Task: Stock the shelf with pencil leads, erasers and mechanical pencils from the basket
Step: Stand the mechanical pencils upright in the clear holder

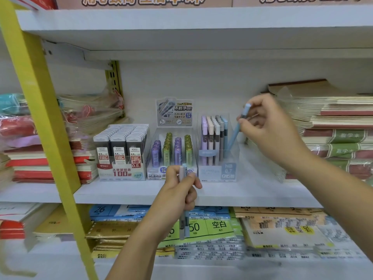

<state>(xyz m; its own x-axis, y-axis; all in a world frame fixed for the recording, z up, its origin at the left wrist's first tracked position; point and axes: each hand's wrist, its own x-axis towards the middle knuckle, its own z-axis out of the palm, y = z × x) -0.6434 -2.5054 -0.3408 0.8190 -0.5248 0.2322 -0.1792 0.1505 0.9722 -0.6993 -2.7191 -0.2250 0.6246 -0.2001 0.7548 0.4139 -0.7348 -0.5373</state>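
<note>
Clear box (211,173) holds pastel pencils (210,138), room at 3 o'clock; right grip (262,126) pinches a blue pencil (234,136) there. Left grip (179,190) clasps two pencils (182,227).

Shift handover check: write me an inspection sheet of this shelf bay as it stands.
Surface: white shelf board, three display boxes standing on it.
Job's things: grey lead box, marked 0.5 HB; purple-and-green tube box; clear box of pastel tubes, marked HB 0.7, its right part unfilled; blue tube tilted, lower end inside the clear box; basket not in view.
Clutter: right notebook stack and left notebook stack flank the boxes.
Grippers: right hand pinches the blue tube near its top; left hand grips spare tubes upright, in front of the shelf edge.
Cables: nothing seen.
Surroundings: yellow upright at left; paper packs on the shelf below.
</note>
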